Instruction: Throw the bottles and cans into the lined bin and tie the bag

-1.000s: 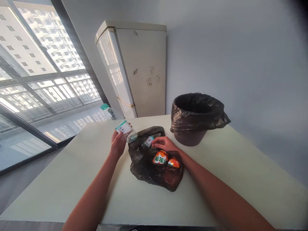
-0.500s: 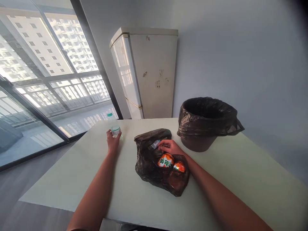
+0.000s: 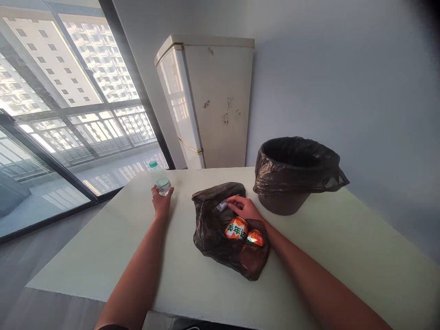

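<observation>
At the left of the table, my left hand (image 3: pixel 161 201) is wrapped around the lower part of a clear plastic water bottle (image 3: pixel 158 176) with a green cap. The bottle leans to the left, its base close to the tabletop. My right hand (image 3: pixel 243 208) reaches over an open black plastic bag (image 3: pixel 213 233), its fingers curled at the end of a small pale blue-and-white item (image 3: pixel 222 205). What exactly that item is, I cannot make out. Below this hand, an orange drink can (image 3: pixel 236 228) and a second orange can (image 3: pixel 255 237) lie in the bag.
A dark bin (image 3: pixel 283 204) lined with a black bag stands at the right on the pale table (image 3: pixel 192 293). Behind the table are a white refrigerator (image 3: pixel 220 91) and, to the left, a glazed sliding door (image 3: pixel 79 151).
The water bottle has tipped further left in my left hand, its cap moving left. My right hand has shifted slightly upward at the pale item. The bag and cans lie nearly as before.
</observation>
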Action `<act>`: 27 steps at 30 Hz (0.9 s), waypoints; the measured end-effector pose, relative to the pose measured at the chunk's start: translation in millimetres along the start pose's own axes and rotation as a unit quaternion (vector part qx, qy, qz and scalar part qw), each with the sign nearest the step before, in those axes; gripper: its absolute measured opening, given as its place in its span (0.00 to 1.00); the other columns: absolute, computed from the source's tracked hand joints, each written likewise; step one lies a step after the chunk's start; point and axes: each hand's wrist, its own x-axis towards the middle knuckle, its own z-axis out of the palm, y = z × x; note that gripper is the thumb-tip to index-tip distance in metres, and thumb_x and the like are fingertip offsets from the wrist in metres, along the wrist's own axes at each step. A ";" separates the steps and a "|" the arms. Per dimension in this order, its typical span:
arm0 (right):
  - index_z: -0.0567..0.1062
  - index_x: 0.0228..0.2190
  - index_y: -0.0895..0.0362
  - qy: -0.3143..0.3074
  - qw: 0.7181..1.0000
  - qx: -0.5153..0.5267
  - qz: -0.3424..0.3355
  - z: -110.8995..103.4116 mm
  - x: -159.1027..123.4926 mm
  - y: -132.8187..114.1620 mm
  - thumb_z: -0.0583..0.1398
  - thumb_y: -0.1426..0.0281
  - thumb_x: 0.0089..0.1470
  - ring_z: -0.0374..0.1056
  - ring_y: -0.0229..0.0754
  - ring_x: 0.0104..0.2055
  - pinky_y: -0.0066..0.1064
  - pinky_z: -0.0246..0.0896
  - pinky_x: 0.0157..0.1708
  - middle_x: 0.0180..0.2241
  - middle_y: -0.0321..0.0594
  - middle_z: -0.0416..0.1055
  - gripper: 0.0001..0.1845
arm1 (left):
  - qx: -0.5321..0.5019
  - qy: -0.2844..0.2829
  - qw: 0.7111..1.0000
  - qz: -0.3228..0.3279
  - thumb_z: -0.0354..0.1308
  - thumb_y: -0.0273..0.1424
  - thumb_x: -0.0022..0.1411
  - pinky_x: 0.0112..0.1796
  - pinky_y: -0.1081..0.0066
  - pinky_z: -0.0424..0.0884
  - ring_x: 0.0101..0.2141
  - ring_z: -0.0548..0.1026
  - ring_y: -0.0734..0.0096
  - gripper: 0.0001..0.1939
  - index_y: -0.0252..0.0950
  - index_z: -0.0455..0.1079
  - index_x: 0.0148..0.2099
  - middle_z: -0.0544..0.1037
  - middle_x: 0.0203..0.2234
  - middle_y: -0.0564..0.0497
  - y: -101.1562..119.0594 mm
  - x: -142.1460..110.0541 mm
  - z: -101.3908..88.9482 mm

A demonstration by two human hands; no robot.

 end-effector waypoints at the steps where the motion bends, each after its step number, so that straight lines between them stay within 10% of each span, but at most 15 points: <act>1: 0.82 0.39 0.55 0.017 0.998 -0.050 -0.035 -0.1 0.5 -0.4 0.64 0.60 0.61 0.68 0.44 0.35 0.38 0.66 0.38 0.32 0.41 0.74 0.13 | -0.001 0.004 1.000 -0.001 0.71 0.43 0.55 0.60 0.50 0.66 0.58 0.74 0.47 0.37 0.39 0.61 0.62 0.76 0.56 0.37 1.1 -0.7 -0.1; 7: 0.82 0.35 0.55 0.037 0.968 -0.206 -0.142 -2.0 2.7 5.1 0.62 0.72 0.60 0.67 0.48 0.42 0.43 0.65 0.47 0.36 0.43 0.72 0.07 | -0.008 0.084 0.994 0.070 0.72 0.42 0.54 0.65 0.50 0.59 0.65 0.64 0.43 0.44 0.33 0.57 0.65 0.65 0.63 0.32 15.8 -6.9 -4.3; 11: 0.81 0.38 0.55 0.022 0.961 -0.230 -0.150 -2.0 2.2 8.2 0.61 0.76 0.59 0.67 0.49 0.44 0.46 0.66 0.51 0.39 0.44 0.73 0.09 | -0.051 0.169 0.968 0.176 0.67 0.38 0.61 0.63 0.52 0.60 0.58 0.67 0.51 0.31 0.33 0.61 0.61 0.66 0.56 0.37 37.9 -19.0 -13.8; 17: 0.79 0.52 0.55 0.043 0.945 -0.294 -0.135 -3.8 0.4 0.5 0.59 0.80 0.54 0.65 0.53 0.56 0.50 0.63 0.60 0.54 0.49 0.73 0.25 | -0.190 -0.146 0.936 0.258 0.53 0.42 0.74 0.55 0.58 0.70 0.48 0.75 0.59 0.14 0.39 0.73 0.52 0.77 0.44 0.46 78.0 -70.5 -0.4; 22: 0.75 0.59 0.56 0.004 0.929 -0.352 -0.116 -3.7 1.0 5.3 0.59 0.78 0.54 0.60 0.56 0.65 0.52 0.56 0.64 0.62 0.52 0.69 0.30 | -0.177 -0.431 0.825 0.320 0.60 0.43 0.70 0.64 0.54 0.65 0.62 0.72 0.53 0.24 0.41 0.72 0.63 0.74 0.61 0.41 89.0 -110.6 31.7; 27: 0.74 0.61 0.57 -0.024 0.901 -0.428 -0.075 -0.5 0.3 6.3 0.62 0.75 0.54 0.56 0.61 0.69 0.54 0.52 0.64 0.63 0.57 0.66 0.31 | -0.169 -0.468 0.832 0.246 0.54 0.45 0.73 0.64 0.53 0.65 0.59 0.74 0.54 0.24 0.41 0.71 0.65 0.78 0.59 0.43 82.2 -108.4 35.7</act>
